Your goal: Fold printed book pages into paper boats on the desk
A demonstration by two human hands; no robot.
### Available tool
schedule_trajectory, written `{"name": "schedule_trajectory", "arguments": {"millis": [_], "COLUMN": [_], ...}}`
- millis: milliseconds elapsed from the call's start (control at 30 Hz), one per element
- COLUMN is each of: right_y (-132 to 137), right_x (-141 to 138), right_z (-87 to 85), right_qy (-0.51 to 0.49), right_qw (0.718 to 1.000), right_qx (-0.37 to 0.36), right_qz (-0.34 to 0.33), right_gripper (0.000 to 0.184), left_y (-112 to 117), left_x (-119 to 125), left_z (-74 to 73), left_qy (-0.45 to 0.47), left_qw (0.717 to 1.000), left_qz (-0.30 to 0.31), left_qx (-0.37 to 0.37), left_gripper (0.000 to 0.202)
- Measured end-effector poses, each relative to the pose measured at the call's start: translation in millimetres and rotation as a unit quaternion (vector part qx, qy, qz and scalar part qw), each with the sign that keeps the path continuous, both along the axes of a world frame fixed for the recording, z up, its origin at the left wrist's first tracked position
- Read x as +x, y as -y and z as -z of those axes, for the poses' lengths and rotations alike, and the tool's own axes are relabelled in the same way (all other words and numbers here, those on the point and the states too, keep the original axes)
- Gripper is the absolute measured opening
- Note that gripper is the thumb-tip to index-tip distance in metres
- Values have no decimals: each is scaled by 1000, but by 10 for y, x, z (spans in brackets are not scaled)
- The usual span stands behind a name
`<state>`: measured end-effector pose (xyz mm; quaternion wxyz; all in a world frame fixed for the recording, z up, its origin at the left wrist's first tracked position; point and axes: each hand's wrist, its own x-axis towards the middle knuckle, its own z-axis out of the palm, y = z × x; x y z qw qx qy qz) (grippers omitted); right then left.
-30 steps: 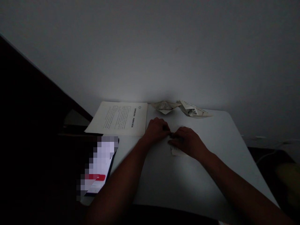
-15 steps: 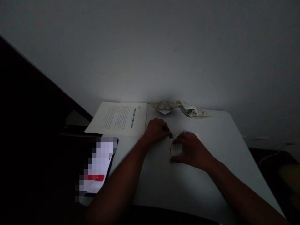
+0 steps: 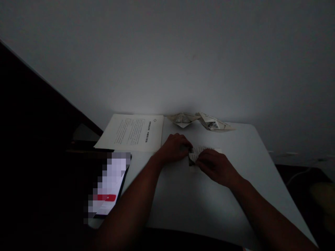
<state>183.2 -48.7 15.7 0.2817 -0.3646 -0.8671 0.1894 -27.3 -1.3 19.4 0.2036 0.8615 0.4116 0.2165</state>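
A small piece of printed paper [image 3: 201, 150] lies on the pale table between my hands, its near part folded up. My left hand [image 3: 177, 148] is closed, thumb and fingers pinching the paper's left edge. From the right, my right hand [image 3: 215, 164] pinches the folded near edge between thumb and fingers and covers much of the sheet's right part. Behind them, against the wall, sit two folded paper boats: one boat [image 3: 182, 120] on the left and another boat [image 3: 216, 123] touching or nearly touching it on the right.
A stack of printed sheets [image 3: 131, 134] lies at the table's back left. A lit phone [image 3: 111, 184] with a partly blurred screen rests along the left edge, beside my left forearm. The wall [image 3: 167, 62] rises directly behind the table [image 3: 183, 205]. The room is dim.
My right hand's fingers have drawn together and lifted the paper's near edge, folding it away from me. My left hand stays at the left edge.
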Motion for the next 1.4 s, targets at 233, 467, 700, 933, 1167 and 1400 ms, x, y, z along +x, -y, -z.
{"name": "schedule_trajectory", "arguments": {"millis": [233, 467, 700, 933, 1167, 1400], "right_y": [-53, 4, 21, -26, -25, -33], "right_x": [96, 108, 144, 131, 138, 121], "right_z": [-5, -82, -124, -22, -8, 4], "right_qy": [-49, -92, -34, 70, 74, 77], "right_qw": [992, 953, 972, 989, 992, 993], "right_qx": [103, 231, 208, 127, 100, 85], "right_qz": [56, 171, 100, 21, 0, -6], "right_gripper": [5, 16, 32, 44, 23, 19], "left_y": [59, -1, -26, -12, -8, 3], "left_x": [106, 149, 131, 132, 131, 121], "left_z": [36, 123, 146, 96, 89, 78], "left_qy": [18, 42, 86, 91, 41, 1], "left_qw": [1000, 998, 986, 981, 986, 989], "left_qz": [7, -44, -140, -166, -157, -150], "left_qx": [21, 15, -19, -34, -23, -2], "left_gripper": [24, 10, 12, 15, 11, 16]}}
